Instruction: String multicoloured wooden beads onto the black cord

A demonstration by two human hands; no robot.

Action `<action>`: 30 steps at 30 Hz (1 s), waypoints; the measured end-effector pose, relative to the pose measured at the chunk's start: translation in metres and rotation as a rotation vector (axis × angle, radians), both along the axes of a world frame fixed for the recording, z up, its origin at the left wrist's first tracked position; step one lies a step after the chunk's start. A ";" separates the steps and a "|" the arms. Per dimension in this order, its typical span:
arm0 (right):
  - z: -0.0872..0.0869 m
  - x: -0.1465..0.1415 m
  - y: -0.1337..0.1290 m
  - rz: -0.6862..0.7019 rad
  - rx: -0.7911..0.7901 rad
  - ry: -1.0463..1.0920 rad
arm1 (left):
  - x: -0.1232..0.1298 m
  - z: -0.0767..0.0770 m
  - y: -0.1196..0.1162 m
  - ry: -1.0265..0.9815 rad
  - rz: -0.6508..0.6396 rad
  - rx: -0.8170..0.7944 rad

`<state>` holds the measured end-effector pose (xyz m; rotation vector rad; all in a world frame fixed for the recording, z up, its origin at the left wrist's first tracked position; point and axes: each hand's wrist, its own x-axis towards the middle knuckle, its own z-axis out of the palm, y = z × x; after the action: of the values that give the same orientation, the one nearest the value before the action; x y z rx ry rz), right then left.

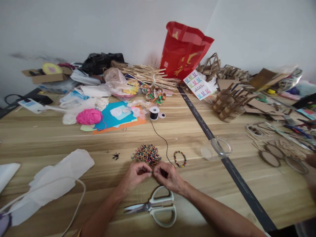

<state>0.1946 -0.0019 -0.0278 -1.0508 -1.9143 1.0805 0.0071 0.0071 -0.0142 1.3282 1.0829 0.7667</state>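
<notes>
In the lower centre of the frame, the step in hand seems to be threading: the left hand (135, 176) has its grip pinched on what looks like one bead (150, 171), the right hand (170, 176) closes its fingertips apparently on the cord (167, 144), and the next move calls for steady aim. The pile (147, 153) lies just beyond them on the wooden desk (106, 140), and a pale wall (74, 26) fills the top.
</notes>
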 end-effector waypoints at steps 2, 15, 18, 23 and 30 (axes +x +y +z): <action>0.000 0.000 0.000 0.004 0.006 -0.003 | 0.000 -0.001 0.000 0.008 -0.004 0.001; 0.002 -0.001 0.000 0.007 0.043 -0.019 | 0.000 -0.003 0.000 -0.023 -0.005 -0.033; 0.003 -0.001 0.001 0.016 0.052 -0.022 | 0.000 -0.004 -0.001 -0.025 -0.002 -0.042; 0.004 0.000 0.001 0.025 0.045 -0.002 | 0.000 -0.006 -0.001 -0.056 0.009 -0.063; 0.003 0.000 0.002 0.033 0.054 -0.008 | 0.000 -0.006 -0.001 -0.066 0.017 -0.077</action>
<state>0.1949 -0.0001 -0.0243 -0.9989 -1.9627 1.0381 0.0076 0.0059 -0.0203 1.2224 1.0622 0.7688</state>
